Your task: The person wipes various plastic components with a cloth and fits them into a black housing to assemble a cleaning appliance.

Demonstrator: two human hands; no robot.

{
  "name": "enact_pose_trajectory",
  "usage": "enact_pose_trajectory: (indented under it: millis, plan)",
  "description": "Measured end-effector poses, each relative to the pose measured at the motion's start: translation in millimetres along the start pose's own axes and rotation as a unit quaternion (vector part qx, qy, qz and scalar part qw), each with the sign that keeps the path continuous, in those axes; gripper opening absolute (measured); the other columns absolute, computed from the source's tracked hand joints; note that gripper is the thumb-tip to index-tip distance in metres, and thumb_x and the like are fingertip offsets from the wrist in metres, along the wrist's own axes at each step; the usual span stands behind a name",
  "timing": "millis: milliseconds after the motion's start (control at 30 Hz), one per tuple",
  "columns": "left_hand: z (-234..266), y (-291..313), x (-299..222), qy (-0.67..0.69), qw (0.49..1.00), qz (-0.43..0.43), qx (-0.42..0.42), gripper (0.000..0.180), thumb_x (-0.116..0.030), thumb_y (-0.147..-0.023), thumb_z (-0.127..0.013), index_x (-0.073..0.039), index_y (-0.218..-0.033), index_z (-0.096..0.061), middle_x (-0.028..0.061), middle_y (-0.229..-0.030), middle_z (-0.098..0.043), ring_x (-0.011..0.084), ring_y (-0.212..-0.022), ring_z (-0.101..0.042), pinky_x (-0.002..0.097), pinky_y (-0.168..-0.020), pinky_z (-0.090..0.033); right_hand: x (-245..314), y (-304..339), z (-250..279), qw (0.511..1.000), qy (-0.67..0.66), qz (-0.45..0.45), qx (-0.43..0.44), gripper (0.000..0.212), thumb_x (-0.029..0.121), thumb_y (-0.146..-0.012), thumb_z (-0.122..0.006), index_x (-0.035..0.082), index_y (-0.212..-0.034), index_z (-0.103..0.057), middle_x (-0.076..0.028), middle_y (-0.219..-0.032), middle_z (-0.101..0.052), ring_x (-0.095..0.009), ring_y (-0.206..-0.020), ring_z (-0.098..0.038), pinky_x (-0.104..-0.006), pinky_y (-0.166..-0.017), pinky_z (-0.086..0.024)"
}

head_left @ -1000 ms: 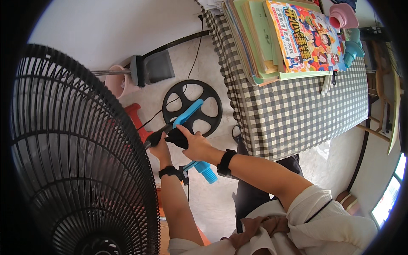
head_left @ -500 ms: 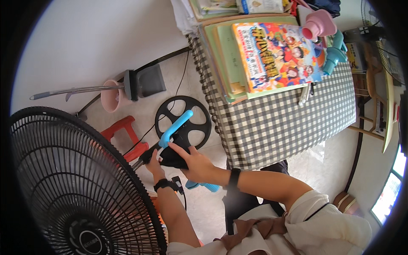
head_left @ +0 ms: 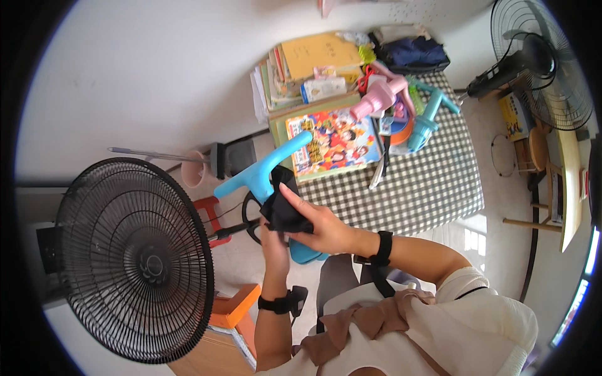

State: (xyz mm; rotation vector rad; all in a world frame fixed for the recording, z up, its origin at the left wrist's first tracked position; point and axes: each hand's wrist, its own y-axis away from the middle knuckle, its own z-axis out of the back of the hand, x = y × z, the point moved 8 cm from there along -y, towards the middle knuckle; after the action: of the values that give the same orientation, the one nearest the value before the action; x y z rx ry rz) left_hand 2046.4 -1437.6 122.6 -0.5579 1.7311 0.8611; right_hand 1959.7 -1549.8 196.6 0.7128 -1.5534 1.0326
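Note:
A blue T-shaped plastic handle (head_left: 254,175) is held up in front of me, its crossbar tilted up to the right. Black cloth (head_left: 287,212) is bunched around its lower part. My right hand (head_left: 329,227) grips the cloth from the right, index finger stretched along it. Just below, my left hand (head_left: 274,247) is closed against the underside of the bundle; its fingertips are blurred and partly hidden, so what they hold is unclear. Black straps circle both wrists.
A large black standing fan (head_left: 150,263) is close on the left. Ahead, a checkered table (head_left: 401,207) bears books, a magazine (head_left: 345,147), and pink (head_left: 379,97) and teal (head_left: 426,125) handled pieces. A red stool (head_left: 213,216), dustpan (head_left: 240,156) and orange box (head_left: 237,307) are on the floor.
My view has tilted up and pulled back, showing more of the table and fan. Both hands have raised the blue handle and black cloth, and the handle's whole crossbar now shows.

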Motion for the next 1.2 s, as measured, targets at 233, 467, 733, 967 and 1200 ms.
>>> enact_pose_trajectory:
  millis: [233, 467, 733, 967, 1200]
  plan:
    - [-135, 8, -30, -0.010, 0.997, -0.079, -0.013, 0.060, -0.049, -0.099, -0.027, -0.005, -0.140, -0.031, 0.0073, -0.137, -0.042, 0.0165, -0.124, -0.042, 0.0317, -0.103, -0.034, 37, 21, 87, 0.995, 0.025, -0.033, 0.086, 0.041, 0.015, -0.091, -0.053, 0.007, -0.131, -0.046, -0.019, -0.131, -0.047, -0.032, -0.112, -0.053, -0.0356, -0.097, -0.040]
    - [-165, 14, -40, 0.019, 0.995, -0.096, 0.016, 0.032, -0.030, -0.099, -0.042, -0.002, -0.114, -0.045, 0.0077, -0.101, -0.057, 0.0149, -0.090, -0.058, 0.0272, -0.079, -0.047, 80, 81, 141, 0.983, 0.067, 0.056, 0.159, 0.060, -0.011, -0.066, -0.060, 0.007, -0.123, -0.057, -0.021, -0.130, -0.049, -0.039, -0.126, -0.042, -0.0433, -0.102, -0.038]
    - [-197, 33, -47, -0.164, 0.980, -0.106, 0.044, 0.054, -0.017, -0.087, -0.062, 0.002, -0.129, -0.033, 0.0101, -0.106, -0.053, 0.0180, -0.096, -0.055, 0.0313, -0.082, -0.046, 82, 98, 239, 0.985, -0.088, -0.077, -0.130, 0.041, -0.003, -0.083, -0.052, 0.000, -0.123, -0.051, -0.015, -0.113, -0.061, -0.019, -0.102, -0.059, -0.0327, -0.091, -0.045]
    - [-247, 46, -40, -0.217, 0.951, -0.176, 0.134, 0.067, -0.016, -0.079, -0.069, -0.001, -0.135, -0.035, 0.0155, -0.133, -0.045, 0.0260, -0.119, -0.048, 0.0365, -0.098, -0.040, 115, 57, 171, 0.980, 0.125, 0.155, -0.012, 0.062, -0.002, -0.069, -0.063, 0.009, -0.129, -0.051, -0.019, -0.150, -0.019, -0.040, -0.138, -0.017, -0.0460, -0.113, -0.016]
    - [-209, 24, -65, -0.222, 0.954, -0.160, 0.120, 0.048, -0.006, -0.072, -0.073, -0.004, -0.112, -0.047, 0.0082, -0.104, -0.060, 0.0196, -0.093, -0.060, 0.0335, -0.083, -0.047, 91, 107, 189, 0.990, 0.066, 0.087, 0.093, 0.061, -0.005, -0.059, -0.050, -0.003, -0.120, -0.053, -0.023, -0.140, -0.038, -0.041, -0.129, -0.037, -0.0448, -0.108, -0.030]
